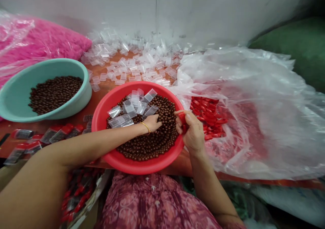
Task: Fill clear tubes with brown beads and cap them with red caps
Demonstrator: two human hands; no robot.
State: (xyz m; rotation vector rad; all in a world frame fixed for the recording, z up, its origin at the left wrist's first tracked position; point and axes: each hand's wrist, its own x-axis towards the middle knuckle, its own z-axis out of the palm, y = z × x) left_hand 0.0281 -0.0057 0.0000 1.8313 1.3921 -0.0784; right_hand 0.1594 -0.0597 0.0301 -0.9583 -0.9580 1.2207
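My left hand (151, 122), with a gold bangle at the wrist, reaches into a heap of brown beads (149, 147) in a red basin (137, 168). Its fingers point down among the beads and are mostly hidden, so whether they grip any is unclear. Several clear plastic boxes (130, 109) lie on the beads just beyond this hand. At the basin's right rim my right hand (191, 129) is closed around red plastic caps (182, 118); how many it holds is hidden.
An open plastic bag (243, 113) of red caps (208, 113) spreads at right. Left stands a teal basin (15, 97) with brown beads. Filled red-capped boxes (61, 133) lie before it. Loose clear boxes (137, 66) cover the back; a pink bag (45, 39) is far left.
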